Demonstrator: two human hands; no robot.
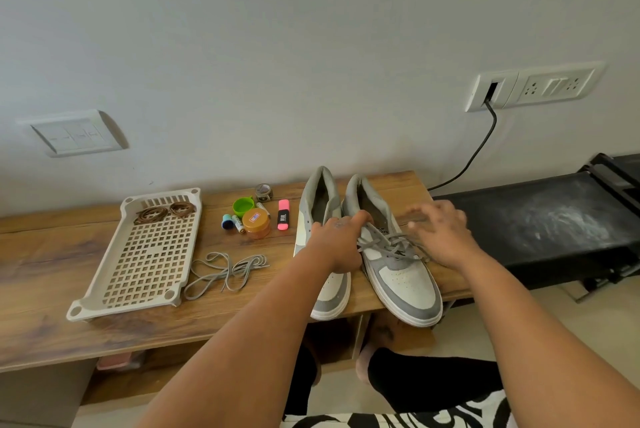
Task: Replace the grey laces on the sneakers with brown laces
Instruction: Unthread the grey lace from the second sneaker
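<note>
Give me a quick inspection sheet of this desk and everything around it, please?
Surface: wooden table, against the wall.
Job's things: two grey-and-white sneakers; left sneaker unlaced, right sneaker holding its grey lace. A removed grey lace lies loose on the table. Brown laces are coiled in the white perforated tray.
Clutter: pink highlighter, orange-lidded jar, green cap, batteries, tape roll.
Hands: left hand grips the right sneaker's tongue area; right hand blurred, fingers spread above the lace.
Cables: black cable plugged into the wall socket.
Surroundings: switch plate; black dusty bench to the right.
</note>
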